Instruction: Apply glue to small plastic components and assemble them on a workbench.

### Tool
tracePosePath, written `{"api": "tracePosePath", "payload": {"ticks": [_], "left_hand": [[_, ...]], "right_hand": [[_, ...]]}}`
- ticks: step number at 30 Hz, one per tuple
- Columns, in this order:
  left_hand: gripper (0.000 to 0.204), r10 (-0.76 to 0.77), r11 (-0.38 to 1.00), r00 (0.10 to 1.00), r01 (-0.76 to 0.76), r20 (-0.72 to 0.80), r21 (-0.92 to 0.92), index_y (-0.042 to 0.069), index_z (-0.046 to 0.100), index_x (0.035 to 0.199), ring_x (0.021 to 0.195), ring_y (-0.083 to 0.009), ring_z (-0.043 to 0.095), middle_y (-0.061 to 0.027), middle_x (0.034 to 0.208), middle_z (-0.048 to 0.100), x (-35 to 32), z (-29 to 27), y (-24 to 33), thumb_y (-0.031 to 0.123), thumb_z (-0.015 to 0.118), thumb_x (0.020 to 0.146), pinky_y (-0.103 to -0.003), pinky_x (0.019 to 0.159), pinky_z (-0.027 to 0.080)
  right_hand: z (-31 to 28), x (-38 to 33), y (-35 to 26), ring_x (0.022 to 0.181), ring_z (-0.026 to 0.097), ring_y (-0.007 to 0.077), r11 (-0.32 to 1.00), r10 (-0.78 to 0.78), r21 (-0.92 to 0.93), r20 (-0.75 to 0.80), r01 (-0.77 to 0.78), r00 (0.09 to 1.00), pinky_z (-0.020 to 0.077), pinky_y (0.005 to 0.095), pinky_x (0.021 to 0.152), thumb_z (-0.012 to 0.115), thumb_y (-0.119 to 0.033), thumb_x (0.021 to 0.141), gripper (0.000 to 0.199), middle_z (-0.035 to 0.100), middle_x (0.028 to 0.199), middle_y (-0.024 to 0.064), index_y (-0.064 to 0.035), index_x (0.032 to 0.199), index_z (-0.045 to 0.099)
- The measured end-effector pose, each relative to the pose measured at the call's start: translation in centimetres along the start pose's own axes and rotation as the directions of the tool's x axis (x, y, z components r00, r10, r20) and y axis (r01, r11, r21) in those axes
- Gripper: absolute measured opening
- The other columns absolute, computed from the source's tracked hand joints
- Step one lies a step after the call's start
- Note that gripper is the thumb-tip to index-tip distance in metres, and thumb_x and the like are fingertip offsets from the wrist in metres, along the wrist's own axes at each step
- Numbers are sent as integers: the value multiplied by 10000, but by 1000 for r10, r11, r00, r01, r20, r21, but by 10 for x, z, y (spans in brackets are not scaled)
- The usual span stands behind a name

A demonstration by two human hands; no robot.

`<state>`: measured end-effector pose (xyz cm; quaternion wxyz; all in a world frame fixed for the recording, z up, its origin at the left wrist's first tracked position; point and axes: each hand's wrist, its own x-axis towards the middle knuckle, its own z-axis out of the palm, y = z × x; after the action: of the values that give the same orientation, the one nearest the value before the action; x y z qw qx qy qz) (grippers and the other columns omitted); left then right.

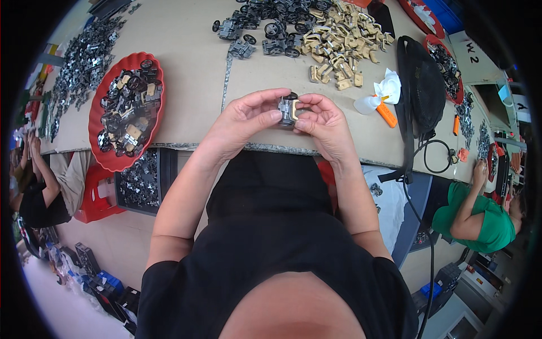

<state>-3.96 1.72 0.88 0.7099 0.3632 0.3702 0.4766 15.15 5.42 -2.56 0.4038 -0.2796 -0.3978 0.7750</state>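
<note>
Over the near edge of the table, my two hands meet around one small grey-and-black wheeled assembly [286,113]. Thumb and fingers of my left hand [243,120] pinch its grey body from the left. On its right side sits a tan plastic piece [295,108], gripped by the bent fingers of my right hand [327,123]. Whether the tan piece is fully seated, I cannot tell. Farther back lie a heap of similar wheeled assemblies [275,46] and, beside it, a pile of loose tan pieces [344,48].
At left stands a red scalloped basket [94,127] filled with mixed parts, near a grey parts heap [84,56]. To the right are a white squeeze bottle [366,105], crumpled tissue [389,86], an orange-handled tool [387,115] and a black bag [422,85]. People work at both sides.
</note>
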Motion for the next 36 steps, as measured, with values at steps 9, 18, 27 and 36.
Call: {"api": "tracePosePath", "payload": {"ticks": [9, 18, 27, 36], "left_hand": [[370, 129, 981, 990, -119, -55, 152, 10, 525, 1159, 955, -110, 520, -55, 1031, 555, -2, 0, -7, 21, 626, 803, -255, 861, 441], [328, 135, 972, 981, -104, -136, 212, -6, 569, 1081, 900, -105, 540, -52, 992, 572, -4, 2, -12, -12, 658, 765, -242, 805, 479], [327, 217, 939, 960, -156, -176, 307, -6, 575, 1076, 874, -99, 540, -44, 957, 585, -5, -1, -17, -30, 655, 760, -241, 797, 482], [326, 127, 981, 974, -96, -186, 168, 4, 589, 1070, 891, -97, 541, -39, 978, 576, -3, -3, -20, -2, 675, 756, -228, 764, 477]], "right_hand": [[2, 0, -3, 831, 609, 132, 999, 46, 27, 15, -46, 999, 527, 257, 751, 657, 58, 733, 446, 559, 1036, 111, 52, 1149, 493], [6, 1, -3, 844, 604, 130, 999, 45, -28, 3, -45, 999, 524, 259, 763, 651, 60, 740, 443, 557, 1032, 121, 52, 1154, 494], [2, 2, -5, 862, 603, 149, 996, 77, -37, 32, -76, 996, 522, 265, 767, 614, 71, 765, 418, 568, 1050, 132, 59, 1166, 494], [0, 1, -3, 803, 615, 134, 994, 78, -81, 13, -77, 997, 512, 255, 749, 623, 44, 772, 398, 607, 976, 129, 61, 1152, 507]]}}
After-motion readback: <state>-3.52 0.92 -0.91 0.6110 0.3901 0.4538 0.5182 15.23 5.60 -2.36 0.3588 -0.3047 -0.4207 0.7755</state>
